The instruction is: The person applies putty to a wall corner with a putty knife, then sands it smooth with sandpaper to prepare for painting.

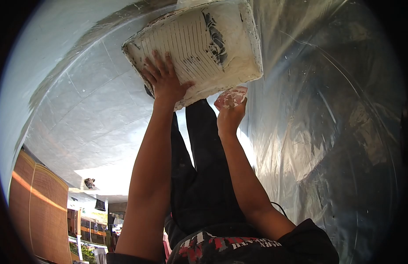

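Observation:
A large paint tray, ribbed and crusted with whitish paint, is tilted at the top of the view. Dark patches show through near its middle. My left hand lies on its ribbed face with the fingers spread. Just below the tray's lower right edge, my right hand is closed on a pink piece smeared with white paint; I cannot make out exactly what it is.
Clear plastic sheeting hangs along the right side. Large pale floor tiles spread to the left. A woven brown blind stands at the lower left, with a small dark object near it. My legs in dark trousers are below the tray.

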A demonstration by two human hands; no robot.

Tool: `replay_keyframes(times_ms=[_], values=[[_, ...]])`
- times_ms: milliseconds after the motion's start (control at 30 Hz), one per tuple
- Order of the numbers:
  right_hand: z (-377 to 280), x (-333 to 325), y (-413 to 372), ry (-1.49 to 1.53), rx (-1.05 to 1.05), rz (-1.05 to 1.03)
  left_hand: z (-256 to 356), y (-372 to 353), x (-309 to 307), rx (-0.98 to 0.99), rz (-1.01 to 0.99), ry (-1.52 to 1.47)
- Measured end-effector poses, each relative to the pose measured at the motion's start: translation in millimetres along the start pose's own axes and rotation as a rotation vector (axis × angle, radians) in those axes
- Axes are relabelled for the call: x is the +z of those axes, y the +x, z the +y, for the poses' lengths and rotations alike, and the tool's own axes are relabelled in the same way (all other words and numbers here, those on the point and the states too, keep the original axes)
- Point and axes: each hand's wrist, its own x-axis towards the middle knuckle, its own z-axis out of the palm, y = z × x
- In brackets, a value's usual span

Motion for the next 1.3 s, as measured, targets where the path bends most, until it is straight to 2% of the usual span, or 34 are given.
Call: replay_keyframes(times_ms=[100, 167, 233, 300, 333, 400, 467, 500, 567, 667, 700, 767, 900, 967, 1100, 1167, 1200, 1267, 1300], values=[[6.4, -13.6, 0.5, 0.021, 0.024, 0.018, -0.6, 0.5, -1.1, 0.001, -0.041, 0.032], [16.2, -38.9, 3.7, -0.404, -0.086, -0.053, -1.1, 0.4, -2.4, 0.0, -0.045, 0.028], [-8.4, -43.0, -2.1, -0.384, -0.153, 0.046, 0.2, 0.1, -0.6, -0.007, -0.05, 0.021], [-30.1, -42.4, 10.1, -0.419, -0.218, 0.041, -2.0, -0.3, 0.5, 0.013, -0.016, 0.003], [-41.9, -38.4, 18.4, -0.417, -0.22, 0.04, -1.8, -1.5, 0.1, 0.012, -0.013, 0.004], [-66.7, -21.6, 46.0, -0.578, -0.374, -0.151, 1.1, -0.2, -4.7, -0.013, -0.05, 0.015], [-84.4, 0.1, 77.5, -0.767, -0.422, -0.215, 1.2, 0.0, -5.6, -0.013, -0.042, 0.01], [-92.5, 8.5, 89.1, -0.766, -0.426, -0.216, 1.0, -0.6, -5.2, -0.015, -0.046, 0.004], [-107.7, 22.9, 107.3, -1.041, -0.471, -0.207, 1.8, -0.4, -5.9, -0.022, -0.051, 0.003], [-126.3, 38.8, 121.3, -1.196, -0.536, -0.247, 0.9, -1.1, -5.8, -0.028, -0.056, -0.012], [-123.8, 43.9, 129.5, -1.198, -0.538, -0.251, 1.0, -1.1, -5.8, -0.023, -0.051, -0.026], [-121.3, 53.8, 140.7, -1.192, -0.734, -0.236, 1.4, -0.7, -6.0, -0.03, -0.064, -0.015], [-120.1, 74.6, 148.7, -1.218, -0.808, -0.144, 0.2, -1.2, -5.9, -0.021, -0.052, -0.01], [-113.9, 81.7, 151.0, -1.075, -0.866, -0.04, 1.1, -0.7, -5.2, -0.028, -0.063, 0.007], [-94.0, 83.8, 161.3, -0.904, -0.952, -0.061, -0.7, -1.1, -3.7, -0.001, -0.021, -0.006], [-86.1, 78.5, 167.4, -0.822, -0.969, -0.207, -1.2, -1.2, -2.5, -0.003, -0.022, -0.001], [-80.6, 77.7, 169.6, -0.821, -0.969, -0.209, -1.1, -1.2, -2.5, -0.001, -0.022, 0.003], [-71.0, 76.6, 174.2, -0.749, -1.149, -0.162, -0.7, -1.2, -3.5, 0.001, -0.02, 0.002], [-68.1, 76.6, 177.6, -0.749, -1.149, -0.162, -0.7, -1.2, -4.4, 0.002, -0.018, 0.002]])
